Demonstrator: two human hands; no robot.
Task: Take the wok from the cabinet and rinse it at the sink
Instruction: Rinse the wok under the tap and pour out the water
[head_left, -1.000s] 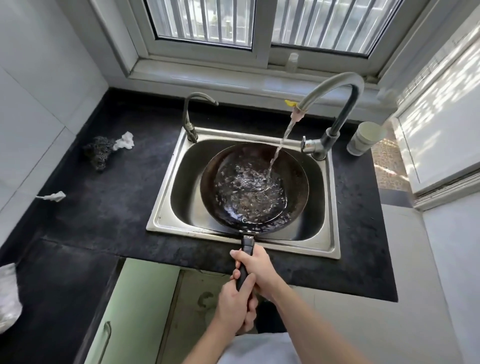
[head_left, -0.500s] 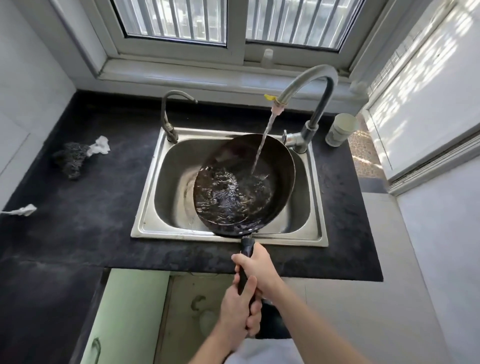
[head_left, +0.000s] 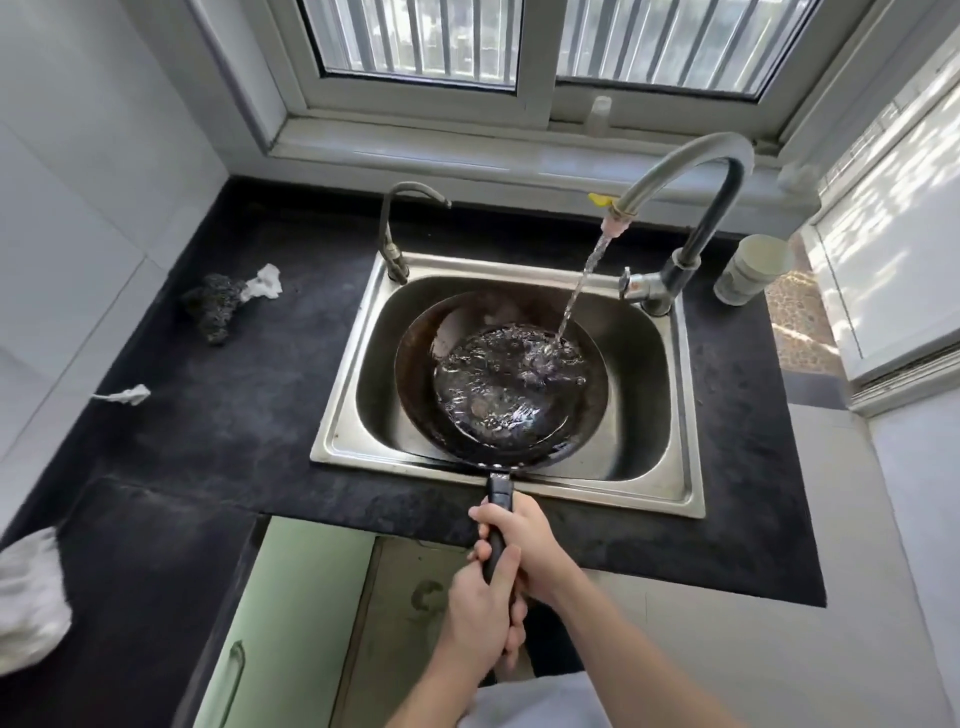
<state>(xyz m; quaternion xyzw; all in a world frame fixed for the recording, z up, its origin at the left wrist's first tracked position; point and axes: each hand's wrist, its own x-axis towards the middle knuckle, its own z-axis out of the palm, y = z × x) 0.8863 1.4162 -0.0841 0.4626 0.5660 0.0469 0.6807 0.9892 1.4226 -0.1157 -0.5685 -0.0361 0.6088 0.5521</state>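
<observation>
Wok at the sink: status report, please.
Left hand and right hand both clamped on the wok handle. Wok in the sink, water pooled, faucet running. Nothing obstructing.

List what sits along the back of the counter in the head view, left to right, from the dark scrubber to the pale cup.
dark scrubber → white scrap touching it → small faucet → running stream → tall faucet base → pale cup

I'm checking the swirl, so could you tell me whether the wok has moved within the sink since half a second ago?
Yes. The wok has shifted left, away from the faucet base; the stream now lands nearer its right rim.
</observation>
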